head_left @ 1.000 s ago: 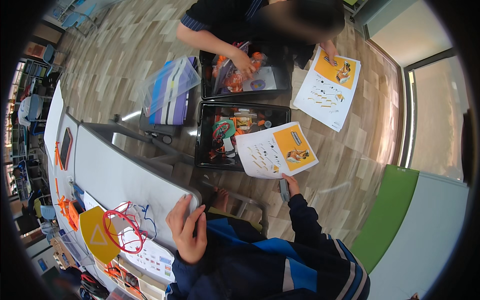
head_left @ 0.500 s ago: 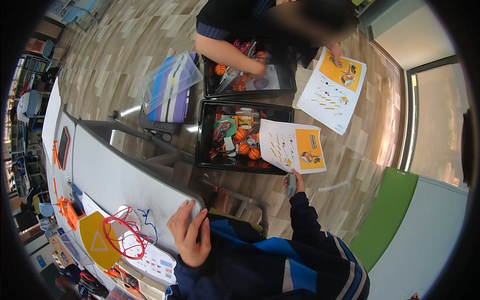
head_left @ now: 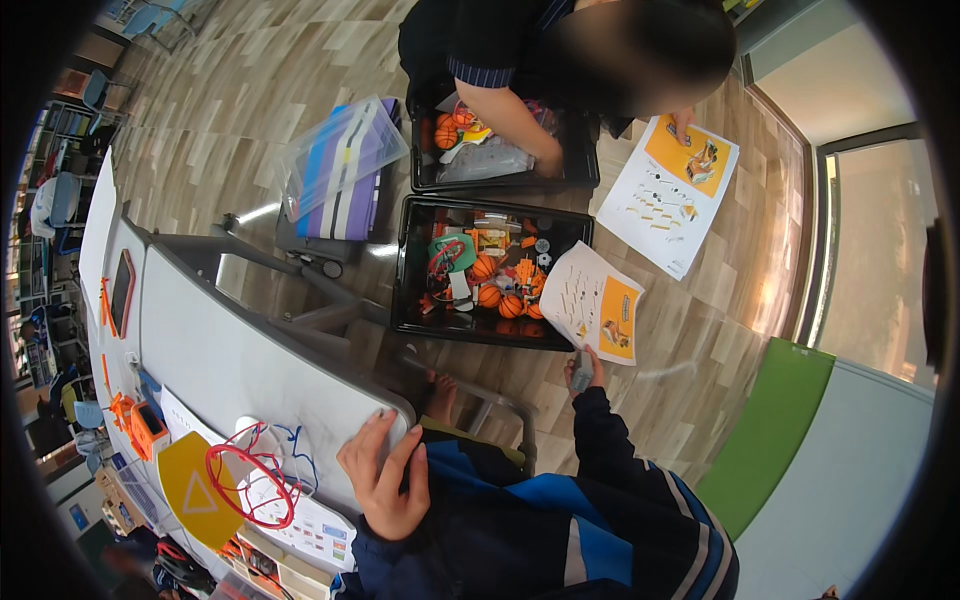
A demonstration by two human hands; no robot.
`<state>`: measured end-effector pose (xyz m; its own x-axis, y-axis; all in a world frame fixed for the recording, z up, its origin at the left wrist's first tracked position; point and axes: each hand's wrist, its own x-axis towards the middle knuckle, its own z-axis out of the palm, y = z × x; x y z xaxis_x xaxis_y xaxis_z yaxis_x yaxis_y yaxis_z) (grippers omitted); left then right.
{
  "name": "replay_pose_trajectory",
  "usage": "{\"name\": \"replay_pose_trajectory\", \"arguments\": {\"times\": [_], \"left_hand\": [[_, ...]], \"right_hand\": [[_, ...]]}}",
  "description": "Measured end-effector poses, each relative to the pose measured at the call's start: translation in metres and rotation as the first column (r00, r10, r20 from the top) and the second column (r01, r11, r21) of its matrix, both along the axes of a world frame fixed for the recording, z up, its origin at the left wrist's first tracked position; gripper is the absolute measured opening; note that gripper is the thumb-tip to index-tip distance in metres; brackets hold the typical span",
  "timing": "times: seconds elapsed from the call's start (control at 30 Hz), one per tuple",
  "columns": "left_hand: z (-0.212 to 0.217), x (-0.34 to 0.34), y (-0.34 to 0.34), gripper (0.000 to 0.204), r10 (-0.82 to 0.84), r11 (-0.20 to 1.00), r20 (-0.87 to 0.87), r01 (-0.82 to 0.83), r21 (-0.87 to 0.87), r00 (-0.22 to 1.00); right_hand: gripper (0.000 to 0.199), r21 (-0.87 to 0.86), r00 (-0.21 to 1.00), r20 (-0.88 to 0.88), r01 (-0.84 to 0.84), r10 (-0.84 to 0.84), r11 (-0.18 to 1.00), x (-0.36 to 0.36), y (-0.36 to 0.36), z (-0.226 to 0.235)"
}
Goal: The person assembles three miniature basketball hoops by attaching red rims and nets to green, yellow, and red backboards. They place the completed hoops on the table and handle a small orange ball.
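Observation:
My left hand rests on the rounded corner of the light grey table, fingers spread. My right hand is closed round a small grey block. Its fingers also meet the lower edge of a printed sheet with a yellow panel. That sheet overlaps the right side of a black bin on the floor. Inside the bin are small orange basketballs, a green piece and orange building parts.
A person in dark clothes leans over a second black bin, one hand inside, the other on another printed sheet. Clear lids lie at left. On the table are a red hoop, a yellow board and a phone.
The sheet at my right hand has tilted and shifted, showing more of the near bin's contents. The other person's arm has moved rightward in the far bin. My left hand stays on the table corner.

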<state>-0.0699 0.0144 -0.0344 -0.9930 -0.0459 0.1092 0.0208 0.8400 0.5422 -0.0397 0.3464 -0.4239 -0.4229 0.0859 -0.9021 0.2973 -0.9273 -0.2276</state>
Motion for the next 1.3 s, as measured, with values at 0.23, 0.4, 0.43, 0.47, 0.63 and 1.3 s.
{"name": "replay_pose_trajectory", "arguments": {"times": [0.23, 0.4, 0.43, 0.47, 0.63, 1.3], "left_hand": [[0.0, 0.001, -0.001, 0.026, 0.009, 1.0, 0.018, -0.009, 0.017, 1.0], [-0.001, 0.001, -0.001, 0.027, 0.007, 1.0, 0.012, -0.007, 0.009, 1.0], [-0.001, 0.001, -0.001, 0.027, 0.003, 1.0, 0.018, -0.003, 0.01, 1.0], [-0.001, 0.001, -0.001, 0.027, 0.004, 1.0, 0.016, -0.004, 0.01, 1.0], [-0.001, 0.002, 0.0, 0.028, 0.008, 1.0, 0.014, -0.008, 0.017, 1.0], [-0.001, 0.001, -0.001, 0.03, 0.0, 1.0, -0.015, 0.0, 0.024, 1.0]], "right_hand": [[0.025, 0.017, 0.998, 0.053, 0.026, -0.027, 1.0, -0.001, -0.006, -0.007], [0.025, -0.005, 0.999, -0.007, 0.031, -0.031, 1.0, -0.004, -0.009, -0.006], [0.025, -0.011, 0.999, 0.022, 0.05, -0.05, 0.999, -0.005, -0.009, -0.005], [0.025, -0.02, 1.0, -0.007, 0.026, -0.026, 0.999, -0.006, -0.008, -0.005], [0.025, -0.013, 1.0, 0.015, 0.028, -0.028, 1.0, -0.006, -0.007, -0.006], [0.029, 0.324, 0.998, 0.052, -0.037, 0.022, 0.945, -0.003, -0.01, -0.063]]}}
